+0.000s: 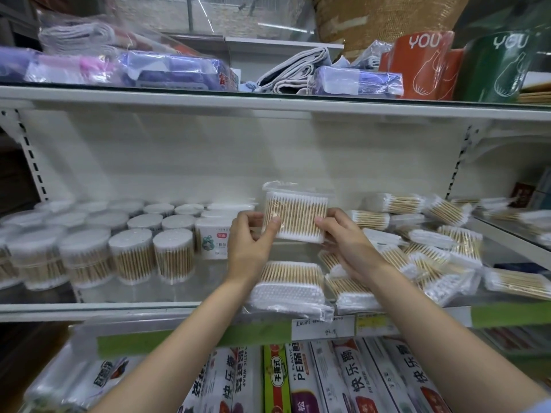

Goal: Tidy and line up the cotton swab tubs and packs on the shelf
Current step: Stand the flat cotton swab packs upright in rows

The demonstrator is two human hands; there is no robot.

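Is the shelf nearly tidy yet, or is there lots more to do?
About halfway, I'd guess. The round tubs on the left already stand in neat rows. Right now the left hand and right hand hold one flat pack upright above the shelf. Another stack of packs lies in front. The heap of packs on the right is still jumbled, so that part is left.

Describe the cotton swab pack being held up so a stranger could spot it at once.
Find the middle shelf, with round tubs lined up on its left and loose packs heaped on its right. Between them, the left hand and right hand pinch one flat clear pack by its lower corners. It alone stands upright above the shelf, its swabs vertical.
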